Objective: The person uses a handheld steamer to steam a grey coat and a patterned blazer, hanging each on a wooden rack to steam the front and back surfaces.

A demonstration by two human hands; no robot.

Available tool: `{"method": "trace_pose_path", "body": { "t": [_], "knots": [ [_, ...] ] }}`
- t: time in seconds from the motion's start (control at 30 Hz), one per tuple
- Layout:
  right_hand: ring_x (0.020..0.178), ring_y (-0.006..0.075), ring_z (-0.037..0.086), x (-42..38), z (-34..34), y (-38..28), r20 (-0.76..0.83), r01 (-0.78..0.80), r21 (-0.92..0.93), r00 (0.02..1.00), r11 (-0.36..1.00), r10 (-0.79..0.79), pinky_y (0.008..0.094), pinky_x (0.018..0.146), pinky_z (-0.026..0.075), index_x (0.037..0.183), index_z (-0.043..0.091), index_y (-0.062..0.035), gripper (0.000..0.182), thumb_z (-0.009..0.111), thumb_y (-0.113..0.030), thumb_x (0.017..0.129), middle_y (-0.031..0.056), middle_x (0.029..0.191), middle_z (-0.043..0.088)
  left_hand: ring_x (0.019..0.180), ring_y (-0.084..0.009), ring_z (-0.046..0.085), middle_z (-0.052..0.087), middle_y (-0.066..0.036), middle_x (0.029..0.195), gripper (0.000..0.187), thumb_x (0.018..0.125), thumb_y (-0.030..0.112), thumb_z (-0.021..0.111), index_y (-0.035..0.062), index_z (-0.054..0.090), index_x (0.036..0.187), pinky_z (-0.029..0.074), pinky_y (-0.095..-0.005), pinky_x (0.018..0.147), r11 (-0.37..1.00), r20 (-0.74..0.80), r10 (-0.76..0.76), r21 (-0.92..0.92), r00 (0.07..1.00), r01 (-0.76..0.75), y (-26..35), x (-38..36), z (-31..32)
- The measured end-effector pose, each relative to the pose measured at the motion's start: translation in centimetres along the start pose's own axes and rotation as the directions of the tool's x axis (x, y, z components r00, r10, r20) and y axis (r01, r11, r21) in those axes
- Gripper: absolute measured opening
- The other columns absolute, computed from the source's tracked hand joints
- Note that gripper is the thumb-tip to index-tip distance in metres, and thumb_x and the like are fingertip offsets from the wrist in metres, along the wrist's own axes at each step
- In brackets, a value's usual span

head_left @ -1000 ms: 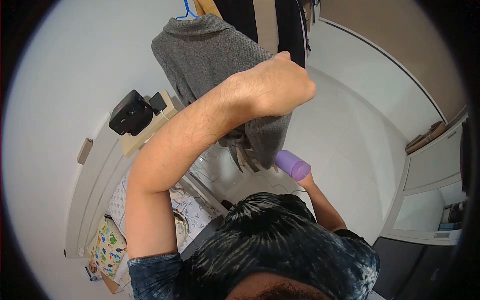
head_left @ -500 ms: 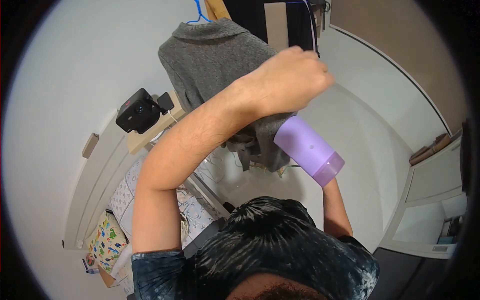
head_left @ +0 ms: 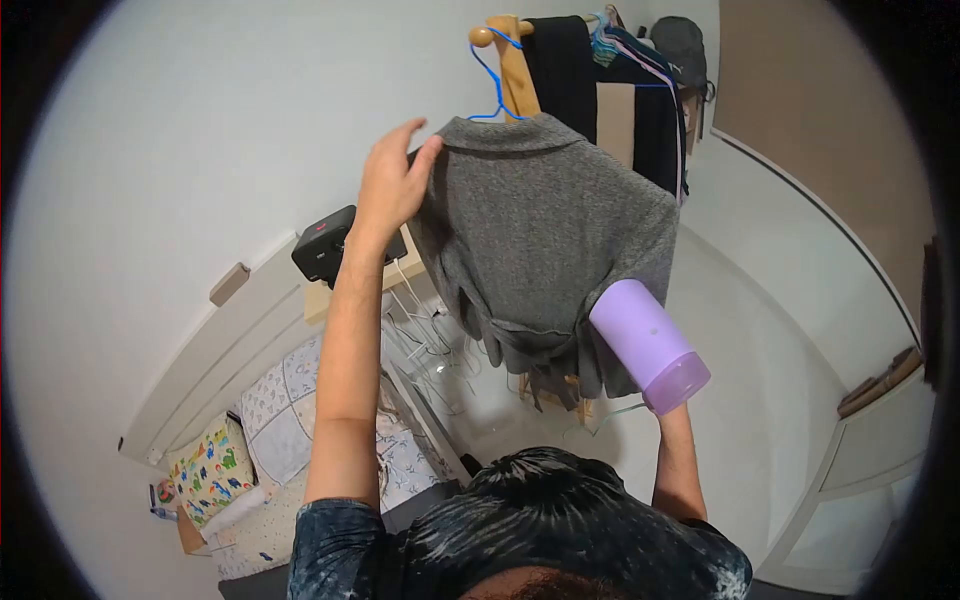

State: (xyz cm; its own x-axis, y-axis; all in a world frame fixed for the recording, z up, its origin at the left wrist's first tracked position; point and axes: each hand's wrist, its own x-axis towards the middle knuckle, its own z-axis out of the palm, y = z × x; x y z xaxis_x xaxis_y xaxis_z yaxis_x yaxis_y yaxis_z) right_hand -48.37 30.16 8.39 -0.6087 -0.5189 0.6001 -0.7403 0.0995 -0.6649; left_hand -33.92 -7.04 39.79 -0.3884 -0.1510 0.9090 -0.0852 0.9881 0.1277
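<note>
A grey jacket (head_left: 555, 215) hangs with its back toward me on a blue hanger (head_left: 498, 95). My left hand (head_left: 395, 182) is at its left shoulder, the thumb against the cloth edge and the fingers apart. My right hand (head_left: 674, 415) holds a purple handheld garment steamer (head_left: 642, 335) with a see-through tank at its lower end. The steamer's body hides most of that hand's fingers. In this view its upper end overlaps the lower right of the jacket.
The hanger hooks on a wooden clothes rack (head_left: 517, 70), with dark clothes (head_left: 560, 75) and a cap (head_left: 680, 50) behind. A black box-shaped device (head_left: 322, 248) stands on a small shelf at left, above cables. Below is a bed with a patterned pillow (head_left: 212, 468).
My left hand has come down and left from across the jacket to its left shoulder, its fist opening. The view has shifted, showing more of the rack. The steamer stays in my right hand.
</note>
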Motion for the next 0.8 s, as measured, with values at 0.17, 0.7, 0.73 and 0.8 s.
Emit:
{"method": "trace_pose_path", "body": {
  "t": [0.17, 0.7, 0.73, 0.8],
  "knots": [
    [0.086, 0.0185, 0.062, 3.4, 0.9, 1.1, -0.128, 0.113, -0.193, 0.982, 0.975, -0.139, 0.0356, 0.071, 0.051, 0.105, 0.065, -0.0044, 0.022, 0.068, -0.018, 0.087, 0.0079, 0.095, 0.066, 0.093, -0.0323, 0.067, 0.069, -0.019, 0.1, 0.031, 0.093, 0.027, 0.061, -0.0004, 0.067, 0.107, 0.05, -0.037, 0.083, 0.968, 0.24, -0.209, -0.09, 0.948, 0.236, -1.0, -2.3, -1.6],
    [0.104, 0.0325, 0.062, 15.0, 2.6, -9.0, -0.003, 0.309, -0.195, 0.949, 0.931, -0.316, 0.0424, 0.09, 0.048, 0.107, 0.065, -0.0045, 0.032, 0.071, -0.016, 0.078, 0.0149, 0.108, 0.065, 0.065, -0.0153, 0.064, 0.07, -0.011, 0.075, 0.021, 0.081, 0.017, 0.077, -0.0009, 0.07, 0.089, 0.05, -0.0277, 0.064, 0.924, 0.082, -0.351, -0.13, 0.933, 0.359, 0.8, -5.6, -4.8],
    [0.103, 0.0327, 0.062, 15.2, 3.2, -9.9, -0.017, 0.34, -0.174, 0.937, 0.924, -0.348, 0.0415, 0.09, 0.049, 0.109, 0.065, -0.0033, 0.035, 0.071, -0.019, 0.078, 0.0158, 0.109, 0.065, 0.064, -0.0142, 0.063, 0.07, -0.01, 0.074, 0.022, 0.081, 0.018, 0.078, -0.0011, 0.07, 0.089, 0.049, -0.0274, 0.063, 0.91, 0.097, -0.383, -0.133, 0.919, 0.393, 1.0, -5.6, -4.9],
    [0.103, 0.0324, 0.062, 15.5, 4.6, -10.3, -0.044, 0.363, -0.148, 0.927, 0.92, -0.373, 0.0412, 0.089, 0.049, 0.108, 0.065, -0.0038, 0.035, 0.072, -0.02, 0.078, 0.0157, 0.109, 0.065, 0.063, -0.0131, 0.061, 0.069, -0.009, 0.073, 0.023, 0.08, 0.018, 0.078, -0.0012, 0.07, 0.088, 0.048, -0.0271, 0.062, 0.893, 0.108, -0.418, -0.132, 0.902, 0.429, 0.9, -5.7, -5.1]
  ]
}}
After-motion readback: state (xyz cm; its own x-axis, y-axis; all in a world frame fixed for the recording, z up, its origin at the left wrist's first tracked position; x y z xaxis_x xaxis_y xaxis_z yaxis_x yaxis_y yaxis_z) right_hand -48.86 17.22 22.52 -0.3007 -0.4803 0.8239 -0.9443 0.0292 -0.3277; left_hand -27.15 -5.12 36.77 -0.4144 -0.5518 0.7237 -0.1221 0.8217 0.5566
